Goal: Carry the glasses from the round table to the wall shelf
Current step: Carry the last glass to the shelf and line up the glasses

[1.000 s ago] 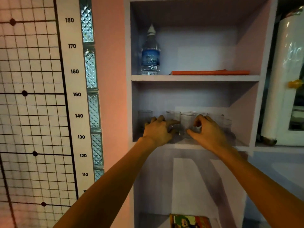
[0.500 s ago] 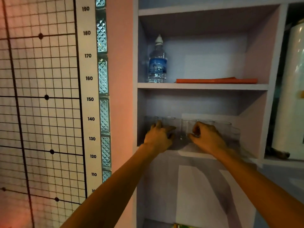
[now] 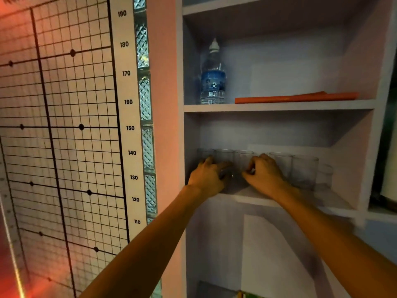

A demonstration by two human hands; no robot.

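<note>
**Pair nudged left on the shelf; not yet let go**

Change: compared with a second ago, both your hands now sit closer to the left wall of the wall shelf [image 3: 253,197]. The two glasses under them have gone left too, closing up the row. The view has also swung, so part of that shift is only the camera.

Meaning (judgement): this pair appears to be down on the board, so the placing is nearly done. What remains is to let go and draw back. The round table is out of view, so you cannot tell from here how many are left to fetch.

Left to right:
- One tumbler stands just left of your left hand [image 3: 206,178], hard by the wall.
- Your left hand's fingers are curled round the second glass [image 3: 224,160], low on its body.
- Between your hands stands the third glass [image 3: 243,162].
- Your right hand [image 3: 265,176] has its fingers curled in against that glass, thumb up; it looks like a pinch, though the contact is dim.
- Right of that hand, three more glasses [image 3: 305,172] stand close together.

Look: clear, straight-sided tumblers, upright and apparently empty, faint in the low light.

Above your hands: a water bottle [image 3: 213,78] and a flat orange sheet [image 3: 296,97].
</note>
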